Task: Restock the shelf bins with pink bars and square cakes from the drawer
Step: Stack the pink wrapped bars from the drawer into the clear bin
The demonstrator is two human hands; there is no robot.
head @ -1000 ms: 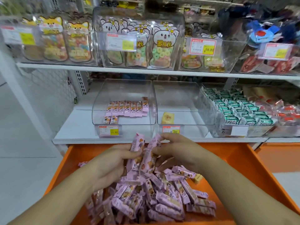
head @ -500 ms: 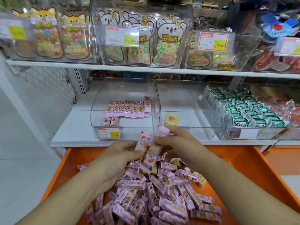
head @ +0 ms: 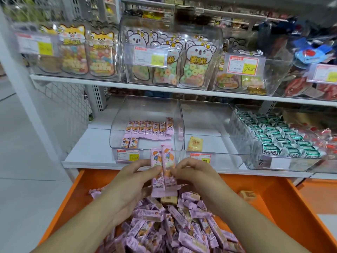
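Two pink bars stand upright side by side above the orange drawer, pinched between my left hand and my right hand, fingers curled against the wrappers. Below them the drawer holds a heap of pink bars and one square cake. Behind the drawer, the left bin carries a short row of bars; the bin beside it holds a single yellow cake.
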